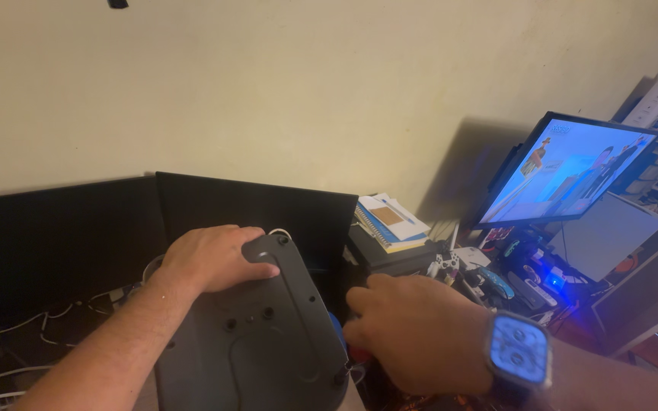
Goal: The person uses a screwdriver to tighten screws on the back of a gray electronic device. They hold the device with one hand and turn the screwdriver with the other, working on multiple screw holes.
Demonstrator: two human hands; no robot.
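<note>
Head view: lower centre of frame held the grey base (pixel 268 342), both hands on or beside it.
Base look: dark grey plastic, flat underside facing the camera, rounded upper end, raised curved outline, a few small screw holes, matte.
Base axis: long axis ran from bottom centre of frame up to the rounded end at mid-frame, tilted slightly right; lower end cut off by the frame edge.
Left hand (pixel 211 257): fingers spread and curled over the upper left edge of the base, gripping its rounded end.
Right hand (pixel 413 331): loosely closed at the base's right edge, fingertips hidden; what it pinched, cannot tell. Smartwatch (pixel 518 352) on that wrist.
Behind: two dark monitors (pixel 154 221), white cables (pixel 39 320) lower left.
Right side: lit monitor (pixel 565 167) upper right, stacked books (pixel 390 222), white game controller (pixel 445 264) just below them.
</note>
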